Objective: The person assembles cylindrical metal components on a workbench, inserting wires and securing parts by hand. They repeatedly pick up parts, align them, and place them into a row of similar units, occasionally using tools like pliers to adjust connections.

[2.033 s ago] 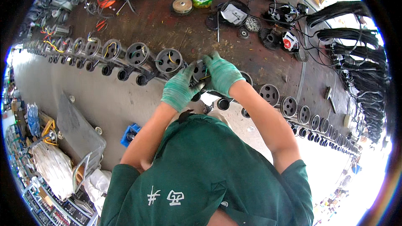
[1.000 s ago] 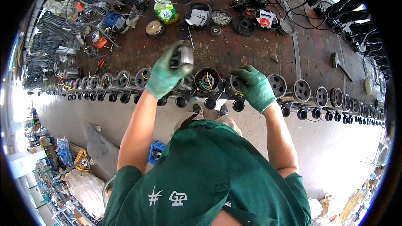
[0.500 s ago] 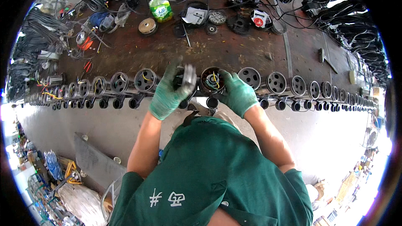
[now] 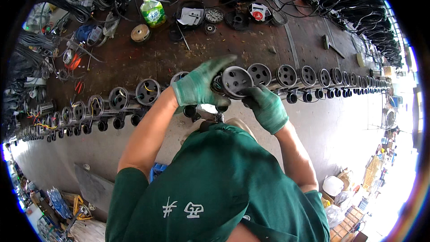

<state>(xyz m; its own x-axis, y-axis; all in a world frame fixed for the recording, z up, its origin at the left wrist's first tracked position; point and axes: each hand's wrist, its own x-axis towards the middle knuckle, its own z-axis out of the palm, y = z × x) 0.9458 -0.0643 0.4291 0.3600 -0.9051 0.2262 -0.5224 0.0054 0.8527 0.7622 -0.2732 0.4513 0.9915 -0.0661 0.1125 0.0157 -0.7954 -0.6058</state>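
Note:
In front of me, a round black cap with several holes (image 4: 237, 82) is tilted over the row of black cylindrical housings. My right hand (image 4: 268, 110), in a green glove, grips the cap's lower right edge. My left hand (image 4: 199, 84), gloved the same way, curves around an open housing (image 4: 218, 84) left of the cap. One of its digits stretches out above the cap's rim. Parts with wires show inside that housing, but the cap and glove hide most of it. Just right of the cap stands another housing with a holed end (image 4: 259, 74).
Similar housings (image 4: 119, 98) line the bench edge on both sides, some with loose wires. Farther back on the dark bench (image 4: 251, 47) stand a green bottle (image 4: 153, 12), a tan disc (image 4: 140, 32) and a thin rod (image 4: 184, 38). Black cable bundles (image 4: 358, 13) crowd the far edges.
My left hand has gone from holding a blurred round part to cupping the open housing. My right hand has left the housing and now holds the black cap. The view has shifted.

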